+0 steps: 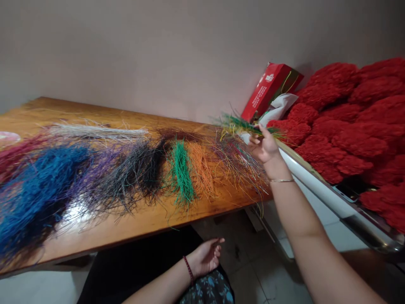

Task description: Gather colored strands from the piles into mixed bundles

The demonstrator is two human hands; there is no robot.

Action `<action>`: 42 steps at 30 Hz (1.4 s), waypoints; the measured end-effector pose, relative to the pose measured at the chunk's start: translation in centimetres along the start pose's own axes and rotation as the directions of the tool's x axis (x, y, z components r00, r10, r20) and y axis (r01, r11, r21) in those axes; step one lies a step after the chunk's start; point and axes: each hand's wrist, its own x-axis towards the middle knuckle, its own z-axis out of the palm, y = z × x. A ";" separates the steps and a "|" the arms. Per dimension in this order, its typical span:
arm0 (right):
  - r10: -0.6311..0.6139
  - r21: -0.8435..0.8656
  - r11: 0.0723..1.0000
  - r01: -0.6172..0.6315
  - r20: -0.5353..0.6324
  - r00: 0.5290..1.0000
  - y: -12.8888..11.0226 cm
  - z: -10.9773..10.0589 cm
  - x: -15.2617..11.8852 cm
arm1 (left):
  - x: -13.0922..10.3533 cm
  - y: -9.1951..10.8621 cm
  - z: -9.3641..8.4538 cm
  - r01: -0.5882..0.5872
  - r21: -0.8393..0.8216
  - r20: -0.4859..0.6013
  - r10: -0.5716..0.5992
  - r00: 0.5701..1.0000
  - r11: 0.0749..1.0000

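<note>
Right hand (265, 146) is gripping green-yellow strands (234, 124) over the right end of the bench (126, 224); left hand (207, 256) is hanging empty, half-curled. Loose grip risks strands shedding into the mixed pile (243, 164).

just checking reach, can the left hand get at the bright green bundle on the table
Probably yes: the left hand looks empty and nothing covers the bright green bundle, though the hand must rise past the table's near edge.

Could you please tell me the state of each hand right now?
Left hand: loosely open, half curled, with nothing visible in it.
Right hand: closed on a bundle of green and yellow strands.
</note>
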 end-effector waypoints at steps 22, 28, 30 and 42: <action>-0.057 0.122 0.976 -0.180 0.944 0.326 9.9 7.6 -2.4 | -24.8 4.2 16.3 -0.026 0.927 0.370 0.904 0.216 -0.373; 0.031 0.003 0.985 -0.175 0.982 0.188 11.2 8.1 -2.3 | -19.8 7.8 19.3 0.179 0.830 0.521 0.849 0.084 -0.528; 0.039 -0.009 0.985 -0.171 0.984 0.173 11.3 8.3 -2.3 | -19.0 8.2 19.3 0.249 0.798 0.556 0.830 0.049 -0.549; 0.081 -0.052 0.980 -0.191 0.986 0.148 11.7 9.2 -2.6 | -18.8 8.8 18.2 0.349 0.760 0.552 0.828 0.097 -0.548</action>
